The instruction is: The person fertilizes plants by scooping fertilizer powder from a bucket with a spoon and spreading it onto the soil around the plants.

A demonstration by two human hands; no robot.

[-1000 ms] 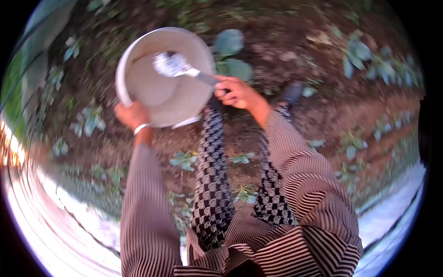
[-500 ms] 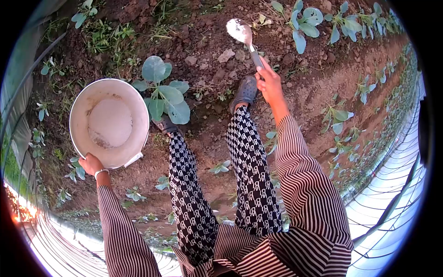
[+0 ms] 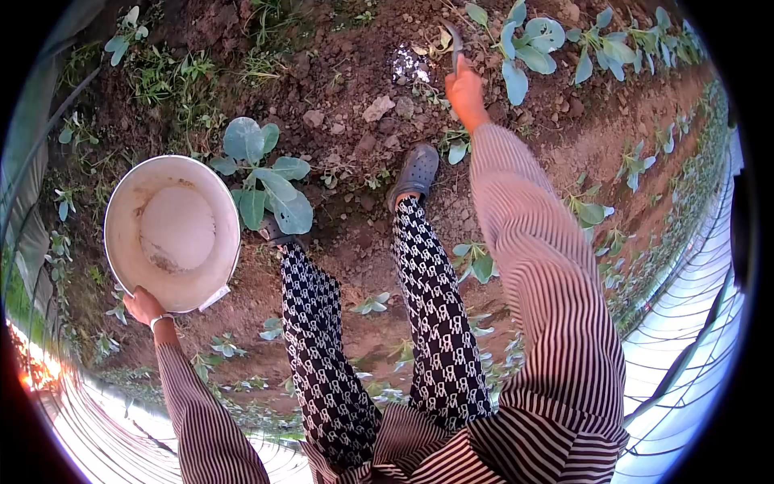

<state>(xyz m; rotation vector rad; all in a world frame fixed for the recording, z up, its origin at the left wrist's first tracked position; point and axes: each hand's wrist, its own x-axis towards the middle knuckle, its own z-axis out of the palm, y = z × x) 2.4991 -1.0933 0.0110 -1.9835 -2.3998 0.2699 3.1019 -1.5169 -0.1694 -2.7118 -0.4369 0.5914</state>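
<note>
My left hand (image 3: 143, 304) is closed on the rim of a white bucket (image 3: 219, 262), which is tipped so that its inside faces me; a pale layer of material lies at the bottom. Well out in front, my right hand (image 3: 465, 93) grips the handle of a large spoon (image 3: 456, 40), now turned edge-on, so its bowl's inside is hidden. Just left of the spoon, a patch of white granules (image 3: 411, 64) lies on the soil. A leafy young plant (image 3: 534, 47) grows to the right of the spoon.
A bigger leafy plant (image 3: 274, 184) stands between the bucket and my right shoe (image 3: 417, 171). More seedlings run in rows to the right and behind my legs. Weeds (image 3: 169, 77) and clods cover the upper left. Curved plastic sheeting (image 3: 685, 403) edges the ground.
My right hand moved forward and turned the spoon over; the white material in its bowl is now on the soil. The bucket shifted slightly left and down in view with my left hand.
</note>
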